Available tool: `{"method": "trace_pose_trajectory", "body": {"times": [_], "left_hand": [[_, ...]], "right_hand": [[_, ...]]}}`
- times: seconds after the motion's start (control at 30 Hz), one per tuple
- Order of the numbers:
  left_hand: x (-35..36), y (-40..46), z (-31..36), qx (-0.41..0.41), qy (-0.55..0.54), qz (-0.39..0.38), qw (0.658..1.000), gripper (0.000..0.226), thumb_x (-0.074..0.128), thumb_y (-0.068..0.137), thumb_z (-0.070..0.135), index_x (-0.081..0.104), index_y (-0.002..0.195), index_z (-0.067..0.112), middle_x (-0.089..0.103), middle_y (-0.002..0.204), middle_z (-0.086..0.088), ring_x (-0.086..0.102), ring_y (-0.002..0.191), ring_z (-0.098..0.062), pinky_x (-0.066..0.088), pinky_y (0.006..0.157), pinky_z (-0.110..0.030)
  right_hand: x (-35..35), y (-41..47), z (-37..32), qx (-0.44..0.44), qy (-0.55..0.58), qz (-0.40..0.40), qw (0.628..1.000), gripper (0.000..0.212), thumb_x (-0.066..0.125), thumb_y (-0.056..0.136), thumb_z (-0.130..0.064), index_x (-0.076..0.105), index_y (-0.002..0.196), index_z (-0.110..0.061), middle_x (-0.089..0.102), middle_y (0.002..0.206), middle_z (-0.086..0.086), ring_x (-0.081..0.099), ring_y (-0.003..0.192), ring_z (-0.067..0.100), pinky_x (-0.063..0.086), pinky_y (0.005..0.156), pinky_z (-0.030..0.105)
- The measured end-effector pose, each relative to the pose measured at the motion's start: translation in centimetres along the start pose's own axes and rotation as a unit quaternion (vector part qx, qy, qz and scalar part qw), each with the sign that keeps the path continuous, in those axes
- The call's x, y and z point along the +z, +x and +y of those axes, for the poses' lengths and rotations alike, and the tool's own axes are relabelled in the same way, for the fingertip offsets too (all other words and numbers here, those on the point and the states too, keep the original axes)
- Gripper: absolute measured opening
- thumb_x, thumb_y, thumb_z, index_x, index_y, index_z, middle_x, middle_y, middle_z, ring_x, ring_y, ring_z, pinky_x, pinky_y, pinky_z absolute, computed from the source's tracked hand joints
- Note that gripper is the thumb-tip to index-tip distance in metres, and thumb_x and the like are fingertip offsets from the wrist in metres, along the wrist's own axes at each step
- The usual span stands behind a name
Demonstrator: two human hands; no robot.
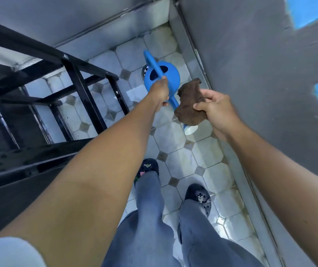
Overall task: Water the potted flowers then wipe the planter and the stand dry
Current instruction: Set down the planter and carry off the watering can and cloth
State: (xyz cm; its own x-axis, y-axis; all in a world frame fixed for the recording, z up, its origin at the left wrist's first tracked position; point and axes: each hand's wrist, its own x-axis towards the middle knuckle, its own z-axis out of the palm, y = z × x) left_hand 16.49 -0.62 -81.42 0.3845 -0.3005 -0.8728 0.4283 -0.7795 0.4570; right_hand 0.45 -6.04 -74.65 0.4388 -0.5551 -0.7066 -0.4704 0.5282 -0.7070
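Two bare hands reach forward in a view looking straight down at a tiled floor [175, 139]. Near the centre of the frame, the left hand [159, 93] is curled round the handle of a blue watering can [162, 79], which hangs just above the tiles. Its long axis runs from upper left to lower right, and the pale spout head [190, 130] points back toward the person's feet. Just right of centre, the right hand [215, 110] pinches a crumpled brown cloth [190, 105] between thumb and curled fingers; the cloth overlaps the spout in the picture, though whether they touch cannot be told. A black metal stand [81, 87] fills the left side of the frame, so it lies left of both hands, nearer the left arm than the cloth hand. No planter or flowers are in view. Judging by the cloth held ready, the can is probably about to be set down, and the cloth would then have to cross leftward to the stand. No brand, label or readable writing shows anywhere
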Motion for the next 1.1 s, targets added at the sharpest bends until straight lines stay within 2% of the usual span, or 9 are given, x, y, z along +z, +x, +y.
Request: {"method": "trace_pose_trajectory", "body": {"times": [0.07,0.17,0.3,0.4,0.53,0.63,0.9,1.0,1.1], "left_hand": [[-0.2,-0.4,0.3,0.04,0.065,0.029,0.997,0.044,0.027,0.102,0.048,0.052,0.115,0.014,0.05,0.084,0.001,0.054,0.08,-0.018,0.053,0.063,-0.033],[-2.2,-2.2,0.6,0.095,0.026,0.071,0.993,0.05,0.03,0.094,0.064,0.056,0.091,0.021,0.062,0.096,-0.003,0.06,0.091,-0.021,0.052,0.092,-0.047],[-4.6,-6.1,1.2,0.104,-0.16,-0.186,0.964,0.084,0.026,0.088,0.075,0.06,0.129,0.01,0.066,0.128,-0.007,0.06,0.121,-0.02,0.042,0.109,-0.041],[-5.6,-7.0,1.0,0.125,-0.191,-0.257,0.939,0.063,0.039,0.095,0.057,0.053,0.136,0.012,0.061,0.136,-0.009,0.057,0.127,-0.021,0.043,0.108,-0.044],[-6.3,-5.8,1.1,0.127,-0.197,-0.106,0.966,0.041,0.068,0.089,0.022,0.061,0.127,0.007,0.071,0.118,-0.01,0.071,0.102,-0.021,0.058,0.081,-0.037],[-5.9,-4.6,1.6,0.134,-0.18,-0.017,0.974,0.033,0.07,0.088,0.022,0.066,0.119,0.01,0.074,0.107,-0.007,0.073,0.086,-0.022,0.055,0.054,-0.031],[-6.6,0.0,3.1,0.196,-0.095,0.177,0.96,0.028,0.072,0.081,0.025,0.071,0.106,0.014,0.073,0.099,0.001,0.068,0.097,-0.021,0.057,0.089,-0.041],[-5.9,0.2,3.0,0.146,0.097,0.284,0.943,0.058,0.069,0.082,0.038,0.052,0.133,0.019,0.059,0.129,-0.002,0.05,0.125,-0.024,0.042,0.103,-0.041],[-3.9,-0.9,1.3,0.197,0.136,0.25,0.938,0.058,0.059,0.09,0.027,0.039,0.144,0.018,0.047,0.142,-0.007,0.044,0.131,-0.024,0.039,0.106,-0.041]], "right_hand": [[-0.1,0.8,-0.9,-0.009,-0.018,-0.016,1.0,0.043,0.053,0.08,0.014,0.074,0.098,-0.02,0.077,0.09,0.006,0.072,0.085,0.021,0.059,0.081,0.036],[0.1,1.1,-3.0,-0.003,-0.025,-0.081,0.996,0.041,0.049,0.074,0.01,0.075,0.097,-0.012,0.074,0.085,0.01,0.069,0.074,0.019,0.053,0.064,0.024],[0.8,1.5,-6.4,0.011,0.003,-0.207,0.978,0.045,0.046,0.066,0.005,0.077,0.093,-0.011,0.07,0.091,0.017,0.065,0.083,0.027,0.051,0.072,0.029],[1.1,3.2,-7.9,-0.002,-0.003,-0.205,0.979,0.046,0.046,0.074,0.009,0.075,0.104,-0.011,0.07,0.103,0.021,0.065,0.095,0.027,0.051,0.084,0.033],[1.2,6.0,-7.8,-0.037,-0.057,-0.048,0.997,0.036,0.064,0.079,0.011,0.07,0.107,-0.011,0.07,0.099,0.017,0.066,0.08,0.02,0.053,0.075,0.029],[1.9,8.1,-8.0,-0.055,-0.088,0.006,0.995,0.037,0.071,0.079,0.006,0.067,0.113,-0.008,0.065,0.096,0.012,0.065,0.075,0.016,0.054,0.069,0.024],[4.7,10.8,-9.6,-0.033,-0.133,0.021,0.99,0.022,0.07,0.086,0.0,0.064,0.102,-0.013,0.061,0.082,0.001,0.062,0.068,0.013,0.053,0.049,0.02],[5.3,11.7,-7.2,-0.042,-0.231,0.113,0.965,0.022,0.068,0.086,-0.004,0.064,0.104,-0.018,0.062,0.094,0.0,0.065,0.087,0.02,0.058,0.079,0.033],[6.8,10.2,-4.0,-0.111,-0.352,0.021,0.929,0.04,0.054,0.089,0.001,0.066,0.123,-0.014,0.068,0.12,0.007,0.063,0.113,0.022,0.046,0.097,0.027]]}}
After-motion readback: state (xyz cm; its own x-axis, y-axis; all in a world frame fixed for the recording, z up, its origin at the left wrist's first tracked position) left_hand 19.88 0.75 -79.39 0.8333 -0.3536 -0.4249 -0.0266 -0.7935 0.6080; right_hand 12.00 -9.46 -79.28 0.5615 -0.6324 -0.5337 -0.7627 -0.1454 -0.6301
